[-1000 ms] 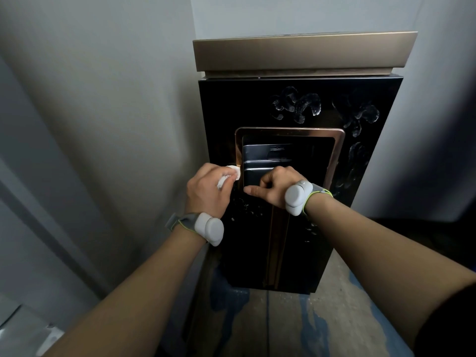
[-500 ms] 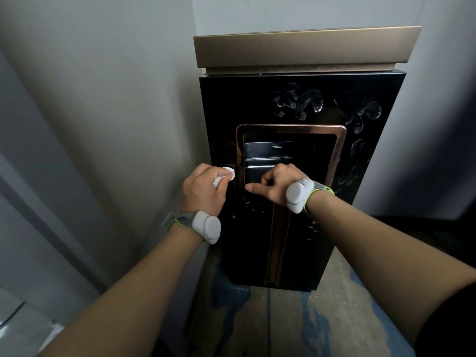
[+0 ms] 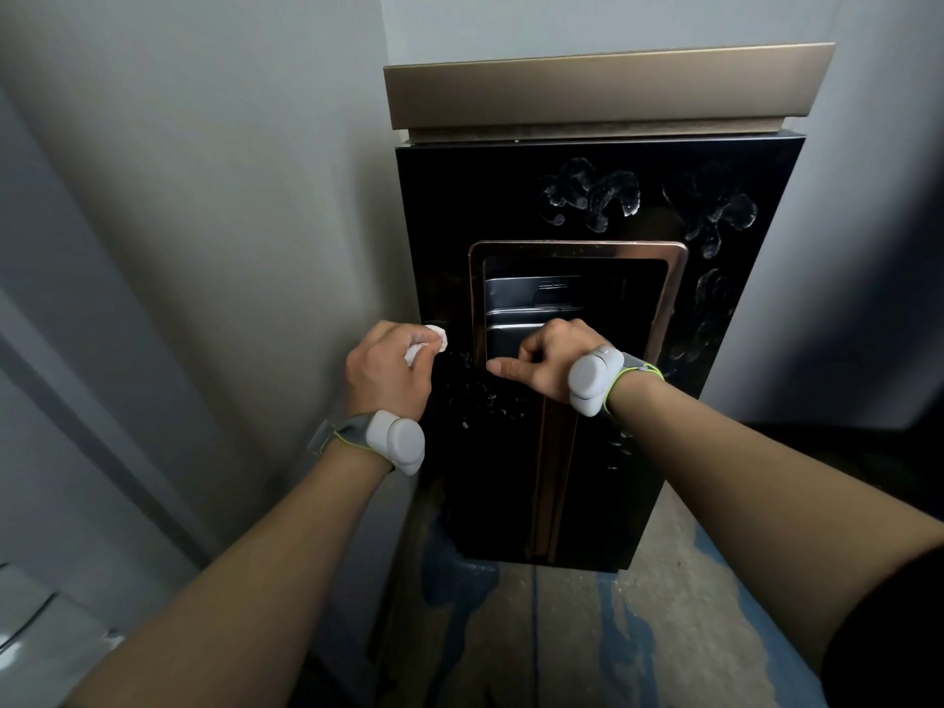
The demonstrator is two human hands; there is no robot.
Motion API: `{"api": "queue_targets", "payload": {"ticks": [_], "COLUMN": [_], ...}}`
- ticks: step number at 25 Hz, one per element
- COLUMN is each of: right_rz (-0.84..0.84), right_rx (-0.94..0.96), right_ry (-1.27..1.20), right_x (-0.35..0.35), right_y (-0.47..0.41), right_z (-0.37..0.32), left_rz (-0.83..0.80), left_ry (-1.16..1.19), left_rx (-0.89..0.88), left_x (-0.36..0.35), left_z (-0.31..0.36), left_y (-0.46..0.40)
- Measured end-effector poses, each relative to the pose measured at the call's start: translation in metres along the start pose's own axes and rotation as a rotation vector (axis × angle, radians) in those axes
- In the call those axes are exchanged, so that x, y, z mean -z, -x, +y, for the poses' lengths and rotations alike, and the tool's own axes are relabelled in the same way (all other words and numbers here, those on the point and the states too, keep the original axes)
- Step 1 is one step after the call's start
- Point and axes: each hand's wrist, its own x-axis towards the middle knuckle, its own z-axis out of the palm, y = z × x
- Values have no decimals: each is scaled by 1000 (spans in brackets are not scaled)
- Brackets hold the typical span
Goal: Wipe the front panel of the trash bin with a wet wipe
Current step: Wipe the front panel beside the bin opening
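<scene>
Trash bin (image 3: 587,452) dead centre, tall and black with a gold lid (image 3: 608,89) at twelve o'clock, backed into a corner of pale walls (image 3: 204,196). Its front panel (image 3: 511,206) faces us, glossy and dark. The left hand (image 3: 385,367) holds a bunched white wet wipe (image 3: 431,339), fingers curled round it, right up against the panel's left edge at about nine o'clock from the opening. The right hand (image 3: 541,362) is at the lower lip of the copper-framed opening (image 3: 577,304); its fingers are curled with the thumb pointing toward nine o'clock. Whether they hook over the flap or merely rest there, I cannot tell.

How far along? Not far, by my reading. Whitish smears (image 3: 597,196) sit on the panel at one o'clock, more streaks run down the three o'clock side, and specks dot the area at six o'clock below the hands. Most of the surface looks unwiped.

Inside the opening only a grey metal flap (image 3: 531,296) shows; whatever the bin holds is hidden. Underfoot, a floor (image 3: 664,631) with patchy blue stains.
</scene>
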Motion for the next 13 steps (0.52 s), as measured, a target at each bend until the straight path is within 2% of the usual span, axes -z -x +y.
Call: {"api": "queue_targets", "payload": {"ticks": [8, 13], "right_rz": [4, 29], "right_rx": [4, 23], "right_ry": [-15, -8], "right_x": [1, -1], "right_y": [1, -1], "right_z": [-2, -3], "left_rz": [72, 16], "left_ry": [35, 64], "left_rx": [34, -74], "left_x": [3, -7], "left_z": [-7, -3], "left_y": [1, 11]}}
